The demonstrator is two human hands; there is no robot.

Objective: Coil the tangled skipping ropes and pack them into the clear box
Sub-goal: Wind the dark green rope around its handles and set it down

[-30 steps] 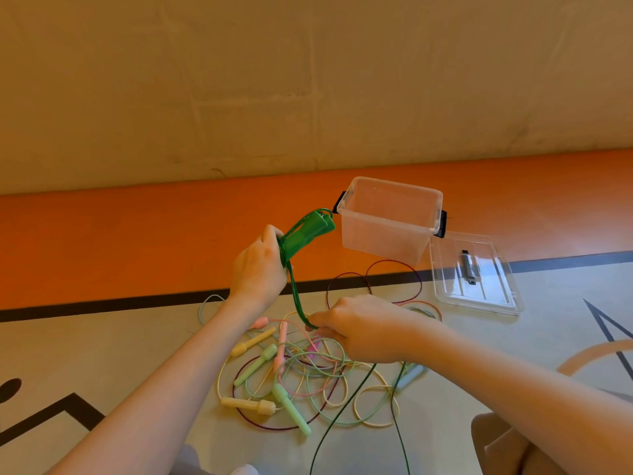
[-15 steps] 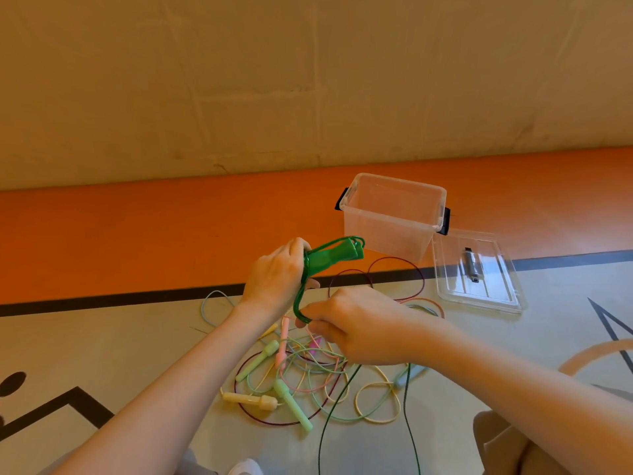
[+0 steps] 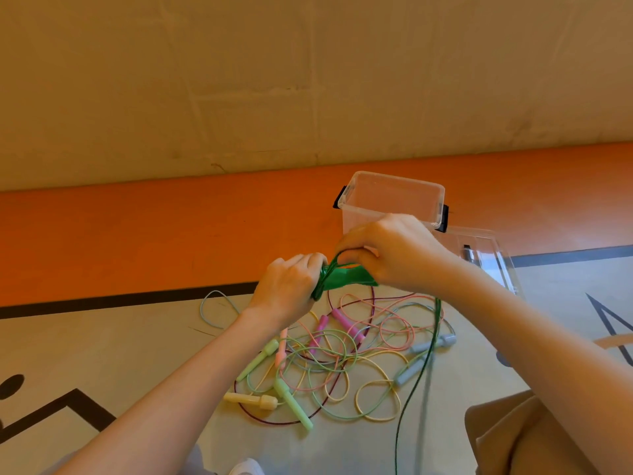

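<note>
My left hand (image 3: 291, 286) grips the dark green handles (image 3: 342, 277) of a skipping rope in the air above the floor. My right hand (image 3: 390, 252) pinches that green rope's cord in a loop over the handles' far end. The green cord (image 3: 419, 375) trails down from my right wrist toward the bottom edge. Under my hands lies a tangle of pastel ropes (image 3: 342, 365) with pink, light green, cream and grey handles. The clear box (image 3: 394, 197) stands open just beyond my right hand, which hides part of its near wall.
The clear lid (image 3: 486, 255) lies flat to the right of the box. A light blue loop of cord (image 3: 217, 308) reaches left of the tangle. A wall rises beyond the orange floor strip. My knee (image 3: 507, 437) shows at bottom right.
My right hand has risen from below the handles and carried the green cord up over their far end. The left hand turned the handles lower, toward level.
</note>
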